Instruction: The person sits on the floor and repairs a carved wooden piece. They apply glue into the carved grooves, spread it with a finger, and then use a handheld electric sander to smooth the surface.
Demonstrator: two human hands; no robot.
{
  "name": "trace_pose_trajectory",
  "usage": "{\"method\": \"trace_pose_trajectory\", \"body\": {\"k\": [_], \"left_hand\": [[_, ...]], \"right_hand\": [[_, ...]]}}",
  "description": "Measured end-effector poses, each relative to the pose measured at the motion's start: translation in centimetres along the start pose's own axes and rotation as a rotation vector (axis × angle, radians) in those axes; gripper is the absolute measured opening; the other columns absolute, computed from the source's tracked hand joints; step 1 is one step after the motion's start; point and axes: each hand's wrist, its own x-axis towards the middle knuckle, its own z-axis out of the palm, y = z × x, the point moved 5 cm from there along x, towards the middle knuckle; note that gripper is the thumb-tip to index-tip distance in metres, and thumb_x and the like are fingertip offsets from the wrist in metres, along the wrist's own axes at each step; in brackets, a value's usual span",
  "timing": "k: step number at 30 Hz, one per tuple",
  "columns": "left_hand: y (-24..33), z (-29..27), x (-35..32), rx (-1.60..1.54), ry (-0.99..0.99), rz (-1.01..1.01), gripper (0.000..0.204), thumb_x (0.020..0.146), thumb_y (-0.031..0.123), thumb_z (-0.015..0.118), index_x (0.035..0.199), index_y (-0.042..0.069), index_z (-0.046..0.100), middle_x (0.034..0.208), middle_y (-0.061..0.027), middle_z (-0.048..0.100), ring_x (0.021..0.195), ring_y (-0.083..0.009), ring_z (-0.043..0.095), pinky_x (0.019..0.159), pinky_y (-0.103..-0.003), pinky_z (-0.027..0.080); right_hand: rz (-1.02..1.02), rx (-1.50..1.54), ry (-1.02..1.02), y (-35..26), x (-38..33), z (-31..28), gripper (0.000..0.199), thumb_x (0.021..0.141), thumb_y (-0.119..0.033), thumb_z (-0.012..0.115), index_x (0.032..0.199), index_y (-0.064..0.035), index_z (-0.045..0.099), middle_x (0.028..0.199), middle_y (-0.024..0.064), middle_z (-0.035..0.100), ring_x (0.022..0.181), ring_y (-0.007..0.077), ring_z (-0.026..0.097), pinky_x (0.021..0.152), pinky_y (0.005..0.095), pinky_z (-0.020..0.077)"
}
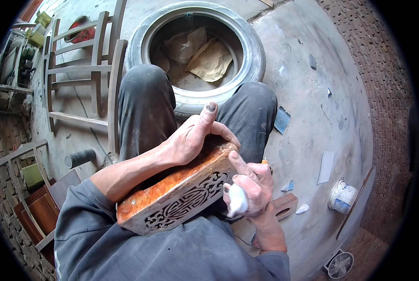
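**Carved panel braced on lap, white piece held at its fretwork**

Grey sleeves frame the lower edge of the view. Beyond the knees a tyre [195, 51] lies flat on the concrete floor [308, 93], bare wooden frames [85, 70] at its left. A carved wooden panel [181, 187] is laid across the lap, fretwork edge turned toward the body, presumably for access. The left hand [193, 136] is spread flat along its top far edge, apparently pinning it. The right hand [249, 185] is closed around a small white piece [237, 199] at the panel's right end.
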Motion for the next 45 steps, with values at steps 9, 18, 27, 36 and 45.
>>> {"method": "trace_pose_trajectory", "body": {"k": [9,18,27,36,45], "left_hand": [[0.1,0.0,0.0,0.068,0.029,0.044,0.108,0.109,0.069,0.001,0.103,-0.004,0.081,0.097,-0.0153,0.078,0.097,-0.0218,0.072,0.099,-0.034,0.053],[1.2,0.7,-0.4,0.093,0.061,0.013,0.107,0.11,0.067,0.002,0.1,-0.006,0.08,0.095,-0.0165,0.077,0.095,-0.0227,0.072,0.098,-0.033,0.052],[4.5,2.2,1.2,0.136,0.003,0.141,0.109,0.111,0.065,0.001,0.092,-0.006,0.081,0.09,-0.0166,0.078,0.092,-0.0236,0.073,0.097,-0.032,0.052],[2.6,0.3,-0.1,0.131,0.144,0.031,0.11,0.109,0.07,0.004,0.091,-0.005,0.081,0.086,-0.016,0.077,0.087,-0.0218,0.072,0.094,-0.032,0.053],[2.1,0.4,-0.8,0.114,0.121,0.067,0.106,0.111,0.066,0.004,0.092,-0.003,0.082,0.087,-0.0148,0.078,0.088,-0.0206,0.072,0.095,-0.031,0.053]], "right_hand": [[0.418,0.377,0.209,-0.4,-2.8,-1.1,0.048,0.101,-0.019,0.072,0.132,0.0001,0.041,0.123,0.0263,0.062,0.104,0.0313,0.067,0.09,0.0415,0.0576],[0.751,0.416,0.207,-0.7,-4.2,-1.1,0.05,0.097,-0.023,0.078,0.129,0.0063,0.055,0.114,0.0204,0.07,0.095,0.0275,0.07,0.085,0.0373,0.0574],[0.551,0.34,0.318,-1.3,-4.7,-2.4,0.049,0.098,-0.023,0.076,0.128,0.0071,0.052,0.109,0.0219,0.069,0.093,0.0307,0.071,0.083,0.0392,0.0581],[0.686,0.348,0.195,-1.6,-3.8,-2.6,0.042,0.095,-0.015,0.078,0.124,0.0072,0.058,0.117,0.0226,0.069,0.102,0.0286,0.071,0.09,0.0382,0.0576],[0.695,0.461,0.158,-1.2,-3.2,-1.5,0.043,0.097,-0.015,0.078,0.129,0.0078,0.062,0.119,0.0187,0.072,0.102,0.0209,0.071,0.089,0.0327,0.0575]]}}
